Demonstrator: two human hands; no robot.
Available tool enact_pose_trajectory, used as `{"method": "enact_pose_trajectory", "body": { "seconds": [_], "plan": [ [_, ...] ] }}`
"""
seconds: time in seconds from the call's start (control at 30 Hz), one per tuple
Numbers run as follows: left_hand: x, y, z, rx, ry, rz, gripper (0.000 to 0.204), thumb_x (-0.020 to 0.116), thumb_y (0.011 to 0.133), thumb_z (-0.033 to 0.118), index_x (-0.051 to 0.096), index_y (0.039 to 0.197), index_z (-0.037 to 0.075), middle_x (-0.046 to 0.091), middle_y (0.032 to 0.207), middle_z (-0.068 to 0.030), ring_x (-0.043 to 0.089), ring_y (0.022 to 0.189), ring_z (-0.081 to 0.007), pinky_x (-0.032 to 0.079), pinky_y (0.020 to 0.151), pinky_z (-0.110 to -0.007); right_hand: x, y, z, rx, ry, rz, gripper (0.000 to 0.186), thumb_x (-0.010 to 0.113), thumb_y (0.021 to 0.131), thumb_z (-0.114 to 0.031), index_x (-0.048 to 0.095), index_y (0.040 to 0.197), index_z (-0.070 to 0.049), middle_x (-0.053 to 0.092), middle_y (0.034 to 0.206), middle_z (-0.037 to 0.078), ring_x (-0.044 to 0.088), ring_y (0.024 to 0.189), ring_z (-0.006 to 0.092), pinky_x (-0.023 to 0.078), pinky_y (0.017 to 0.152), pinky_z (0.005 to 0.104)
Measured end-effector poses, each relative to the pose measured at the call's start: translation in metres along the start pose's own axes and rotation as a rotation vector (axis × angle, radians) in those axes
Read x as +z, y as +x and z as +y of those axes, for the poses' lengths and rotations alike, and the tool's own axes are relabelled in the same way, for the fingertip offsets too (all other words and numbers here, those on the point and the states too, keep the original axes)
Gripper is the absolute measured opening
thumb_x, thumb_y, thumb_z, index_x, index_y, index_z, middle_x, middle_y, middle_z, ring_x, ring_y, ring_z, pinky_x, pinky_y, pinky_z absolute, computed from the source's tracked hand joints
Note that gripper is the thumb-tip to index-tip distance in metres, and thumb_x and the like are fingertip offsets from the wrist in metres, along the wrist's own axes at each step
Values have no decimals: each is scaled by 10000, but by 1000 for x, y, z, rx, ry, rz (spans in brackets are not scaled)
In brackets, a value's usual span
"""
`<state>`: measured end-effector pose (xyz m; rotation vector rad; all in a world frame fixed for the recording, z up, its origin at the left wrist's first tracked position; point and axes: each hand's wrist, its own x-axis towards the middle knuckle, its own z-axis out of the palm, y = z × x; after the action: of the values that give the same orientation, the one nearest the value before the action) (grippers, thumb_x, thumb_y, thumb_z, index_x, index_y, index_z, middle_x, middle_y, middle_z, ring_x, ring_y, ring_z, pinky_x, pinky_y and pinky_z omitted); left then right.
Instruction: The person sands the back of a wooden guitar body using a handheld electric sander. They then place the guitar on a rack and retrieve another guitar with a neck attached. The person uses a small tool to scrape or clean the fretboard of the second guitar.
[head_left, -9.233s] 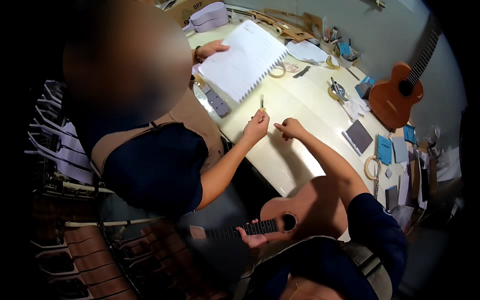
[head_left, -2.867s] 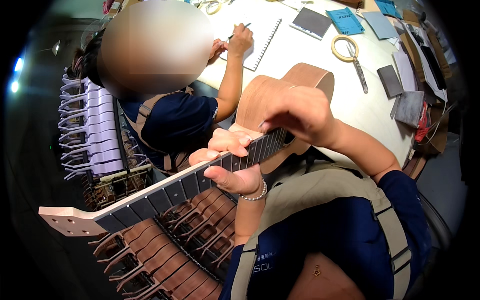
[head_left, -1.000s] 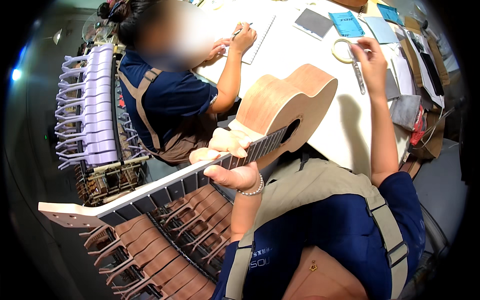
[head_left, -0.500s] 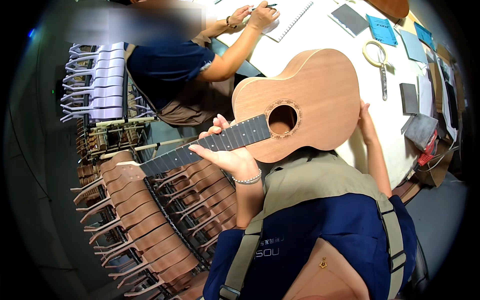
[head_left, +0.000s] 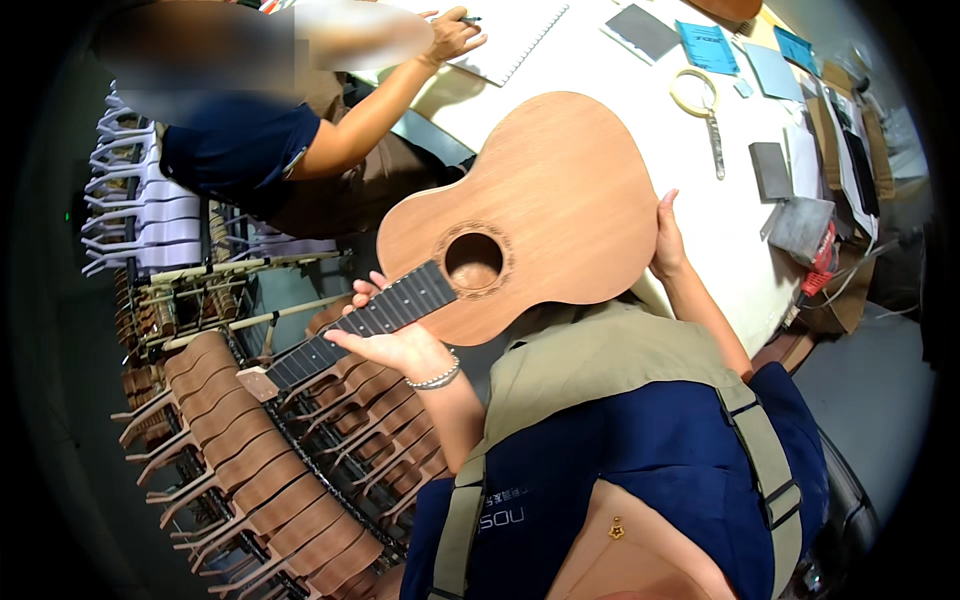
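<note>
I hold an unstrung wooden guitar aslant in front of me, its soundboard facing up at me. A patterned ring circles its round soundhole, and pale dots mark the dark fretboard. My left hand cradles the neck close to the body; the thumb lies on the near side and fingertips show beyond the far edge. At the rounded tail end, my right hand grips the rim, with its thumb up and its other fingers mostly hidden behind the body. The headstock points down to the left, over a rack.
Brown guitar necks fill the rack at lower left; pale ones hang beyond. A co-worker's hand holds a pen by a spiral notebook. The white table bears a cream ring, blue packets and a grey block.
The guitar has shifted left in view, and its soundboard faces me more fully, with less of its side showing. Both hands keep their hold. The surroundings also shift left.
</note>
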<state>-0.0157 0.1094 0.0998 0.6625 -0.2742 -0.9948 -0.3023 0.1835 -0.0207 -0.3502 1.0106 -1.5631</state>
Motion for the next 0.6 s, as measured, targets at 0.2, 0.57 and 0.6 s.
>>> {"method": "enact_pose_trajectory", "body": {
  "seconds": [0.2, 0.57, 0.6],
  "plan": [
    [-21, 14, 1, -18, -36, 11, 510, 383, 889, 515, 531, 661, 84, 576, 658, -33, 587, 855, -214, 440, 898, -431, 13, -8, -13, -25, -43, -101, 773, 51, 871, -610, 238, 1374, -54, 361, 1355, 112, 345, 1246, 215, 289, 1020, 351],
    [-67, 40, 7, -107, 49, 121, 538, 287, 924, 484, 506, 755, 23, 584, 773, -98, 587, 915, -283, 476, 850, -456, 20, -13, -38, 62, -233, -228, 793, 24, 849, -636, 203, 1395, -89, 274, 1411, 111, 252, 1301, 242, 191, 1068, 389],
    [-66, 40, 8, -122, 64, 134, 533, 282, 926, 479, 504, 763, 22, 584, 773, -100, 588, 916, -289, 474, 850, -465, 21, -14, -41, 92, -280, -225, 808, 25, 837, -653, 190, 1399, -97, 257, 1419, 108, 239, 1307, 244, 196, 1062, 398]
  ]
}}
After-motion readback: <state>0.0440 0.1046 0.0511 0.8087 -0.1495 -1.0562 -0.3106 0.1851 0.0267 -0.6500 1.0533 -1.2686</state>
